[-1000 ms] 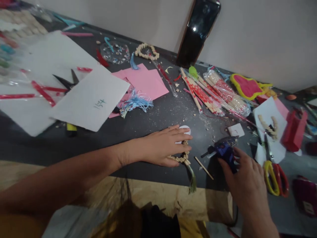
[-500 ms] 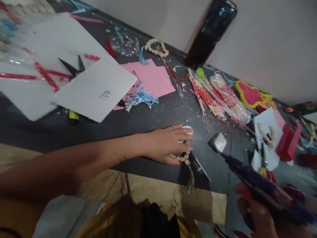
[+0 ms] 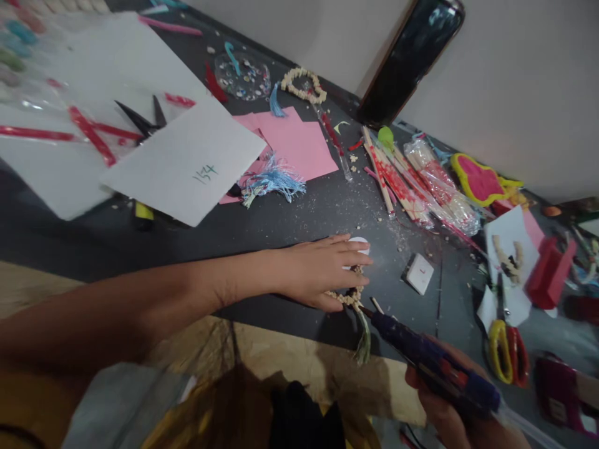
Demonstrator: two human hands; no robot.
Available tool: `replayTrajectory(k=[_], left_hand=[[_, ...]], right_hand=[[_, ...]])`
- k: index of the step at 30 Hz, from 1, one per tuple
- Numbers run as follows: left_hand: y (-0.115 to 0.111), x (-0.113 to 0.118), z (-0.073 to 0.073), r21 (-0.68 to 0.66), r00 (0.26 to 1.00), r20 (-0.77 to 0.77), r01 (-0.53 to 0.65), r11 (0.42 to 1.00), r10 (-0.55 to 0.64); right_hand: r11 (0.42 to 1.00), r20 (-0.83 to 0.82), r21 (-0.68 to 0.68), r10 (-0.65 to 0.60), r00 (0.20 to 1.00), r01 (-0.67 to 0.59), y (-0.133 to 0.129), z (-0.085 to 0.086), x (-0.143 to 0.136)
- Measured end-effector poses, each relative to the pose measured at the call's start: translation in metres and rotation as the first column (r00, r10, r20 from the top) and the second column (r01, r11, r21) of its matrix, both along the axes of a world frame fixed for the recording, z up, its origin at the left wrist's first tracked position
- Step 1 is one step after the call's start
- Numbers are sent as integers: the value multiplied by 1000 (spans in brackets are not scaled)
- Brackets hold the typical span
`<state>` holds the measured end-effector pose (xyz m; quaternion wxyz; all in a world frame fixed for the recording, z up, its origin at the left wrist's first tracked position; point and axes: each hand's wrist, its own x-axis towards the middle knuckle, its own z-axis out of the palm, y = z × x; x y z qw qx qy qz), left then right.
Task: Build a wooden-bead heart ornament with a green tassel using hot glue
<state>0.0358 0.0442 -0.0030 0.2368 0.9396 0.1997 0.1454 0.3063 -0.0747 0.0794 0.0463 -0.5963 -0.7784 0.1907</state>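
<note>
My left hand [image 3: 322, 271] lies flat, fingers stretched out, over a small white disc [image 3: 362, 246] and a ring of beige chip beads [image 3: 347, 299]. A green tassel [image 3: 363, 340] hangs from the ring towards the table's near edge. In my right hand [image 3: 444, 405] is a dark blue glue gun [image 3: 425, 352] with a clear stick at its back end. Its nozzle points left, at the spot where tassel and beads join; whether it touches them I cannot tell. Partly behind the nozzle lies a thin pale stick [image 3: 377, 305].
A white block [image 3: 418, 274] lies right of my left hand. Yellow-and-red scissors [image 3: 508, 349] are at the right. Pink paper [image 3: 304, 149], blue tassels [image 3: 274, 181] and wrapped sticks [image 3: 440, 181] lie farther back. A phone [image 3: 409, 56] leans on the wall.
My right hand has brought the glue gun left, its nozzle going from the white block to the tassel's top. My left hand has stayed on the disc and beads.
</note>
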Motion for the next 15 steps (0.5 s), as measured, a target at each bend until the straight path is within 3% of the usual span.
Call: replayTrajectory(k=[2,5,15], left_hand=[[0,0,0,-8,1000,4,3,1000,-3],[0,0,1,-12,1000,-7,0,1000,0],[0,-1,3,-13,1000,-17,6,1000,-6]], right_hand=[[997,-11,-80,-16,1000,15,0,-3,4],[995,-30,-95,-17,999,14,0,-8,8],[990,19,55,131,991,-132,4,-17,8]])
